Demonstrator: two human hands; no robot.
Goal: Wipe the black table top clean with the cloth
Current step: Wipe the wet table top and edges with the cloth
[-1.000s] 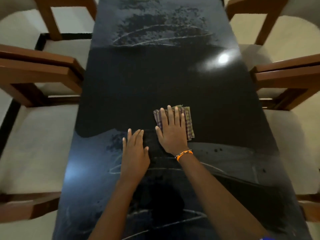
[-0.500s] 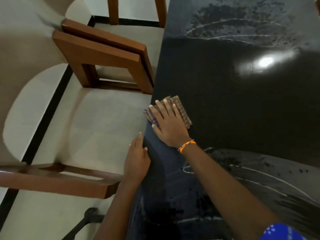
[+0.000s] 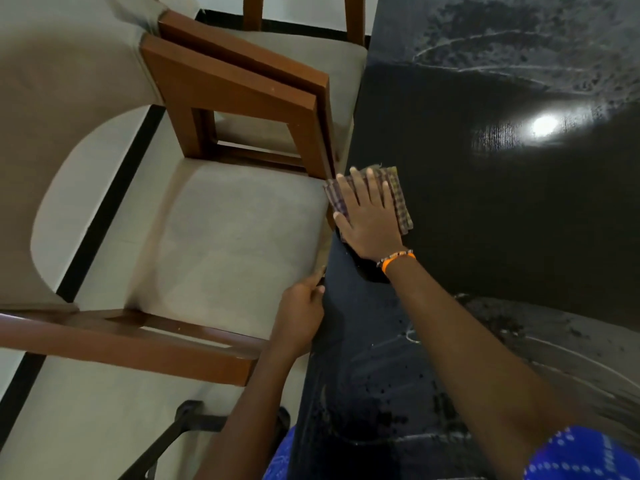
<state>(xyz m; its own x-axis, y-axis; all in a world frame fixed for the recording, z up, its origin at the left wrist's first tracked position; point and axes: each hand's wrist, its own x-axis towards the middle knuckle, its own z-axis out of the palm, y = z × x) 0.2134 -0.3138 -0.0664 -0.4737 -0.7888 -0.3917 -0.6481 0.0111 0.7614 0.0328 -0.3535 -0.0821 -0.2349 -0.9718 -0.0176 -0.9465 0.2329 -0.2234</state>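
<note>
One table top [image 3: 485, 220], one cloth [image 3: 398, 199], two hands, perhaps three chairs [image 3: 225, 237].

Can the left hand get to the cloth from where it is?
Probably yes. The left hand grips the table edge just nearer than the cloth, with bare edge between. But the right hand lies flat over most of the cloth, leaving only its borders free.

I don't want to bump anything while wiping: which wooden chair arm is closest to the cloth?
The upper chair arm, whose front post ends right beside the cloth; the lower arm sits nearer the left hand.
</note>
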